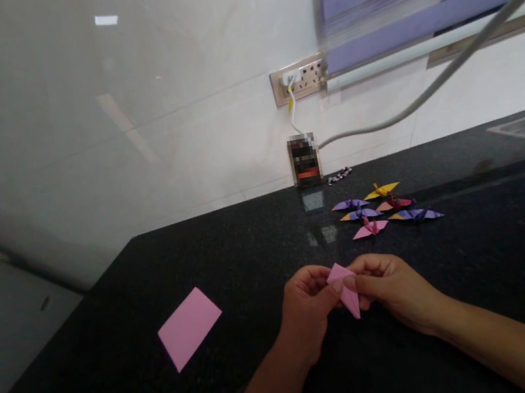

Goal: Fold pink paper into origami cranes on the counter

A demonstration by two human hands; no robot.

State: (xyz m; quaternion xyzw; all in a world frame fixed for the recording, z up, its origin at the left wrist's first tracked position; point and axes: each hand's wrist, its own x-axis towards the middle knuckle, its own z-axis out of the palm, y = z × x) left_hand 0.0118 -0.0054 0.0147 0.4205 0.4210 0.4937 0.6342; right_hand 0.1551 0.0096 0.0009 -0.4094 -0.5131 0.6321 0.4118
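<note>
Both hands pinch one small piece of folded pink origami paper [351, 303] above the dark countertop. My left hand [306, 304] grips its left edge, thumb on top. On the other edge is my right hand [389, 282], its thumb also lying on the paper, close to the left thumb. The piece is narrow and pointed at its near end; its underside and the fingers behind it are partly hidden. To the left, a sheet of pink paper [191, 329] lies flat on the counter.
Several folded paper cranes [370, 227] in pink, purple and yellow lie beyond my right hand. A pixelated device [306, 162] leans at the wall near a beaded strip [339, 176]. A white cable runs up to a wall socket [300, 79]. The black countertop [118, 357] ends at left.
</note>
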